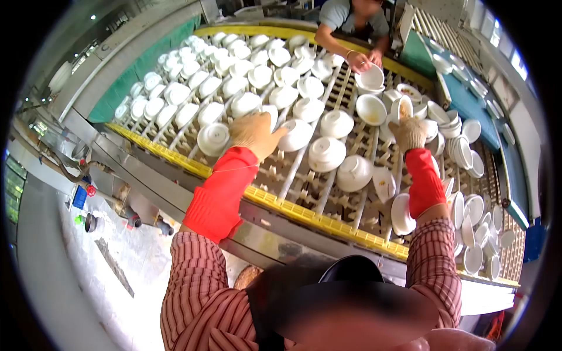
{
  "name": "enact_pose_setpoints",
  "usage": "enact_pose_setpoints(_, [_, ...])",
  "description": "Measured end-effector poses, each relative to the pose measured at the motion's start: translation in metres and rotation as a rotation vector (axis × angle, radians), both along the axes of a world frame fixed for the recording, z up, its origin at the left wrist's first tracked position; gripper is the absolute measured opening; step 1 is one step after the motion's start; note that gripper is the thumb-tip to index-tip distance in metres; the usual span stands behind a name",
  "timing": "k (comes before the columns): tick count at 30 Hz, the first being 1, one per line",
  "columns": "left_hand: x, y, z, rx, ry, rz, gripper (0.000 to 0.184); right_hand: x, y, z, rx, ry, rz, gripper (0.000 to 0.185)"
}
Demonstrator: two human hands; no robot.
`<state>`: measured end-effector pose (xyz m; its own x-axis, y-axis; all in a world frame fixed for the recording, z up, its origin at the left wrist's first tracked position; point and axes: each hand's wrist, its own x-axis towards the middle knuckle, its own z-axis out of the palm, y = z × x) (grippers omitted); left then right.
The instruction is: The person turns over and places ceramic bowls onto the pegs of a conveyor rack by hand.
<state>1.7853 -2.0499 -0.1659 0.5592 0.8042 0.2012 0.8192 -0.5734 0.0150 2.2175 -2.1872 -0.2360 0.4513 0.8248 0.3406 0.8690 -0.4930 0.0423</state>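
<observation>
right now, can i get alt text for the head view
A person's left hand is at a white bowl among upside-down bowls, and the right hand is at a food-stained bowl in a jumbled group, on a yellow-edged rack. Across it, another person handles a bowl.

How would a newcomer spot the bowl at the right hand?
On the yellow-edged conveyor, find the gloved right hand, to the right of the upside-down bowls. The target is the white bowl at its fingers. Unlike the yellow-stained bowl just left of it, it is tipped up, with brown residue inside.
</observation>
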Motion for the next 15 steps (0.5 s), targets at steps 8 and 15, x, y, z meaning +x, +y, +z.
enact_pose_setpoints(8, [-0.013,0.069,-0.063,-0.345,-0.524,-0.169,0.058,-0.055,-0.013,0.002,0.14,0.561,0.493,0.04])
enact_pose_setpoints(15, [-0.04,0.089,-0.057,-0.287,-0.726,-0.001,0.062,-0.187,-0.032,0.073,0.307,1.581,0.573,0.053])
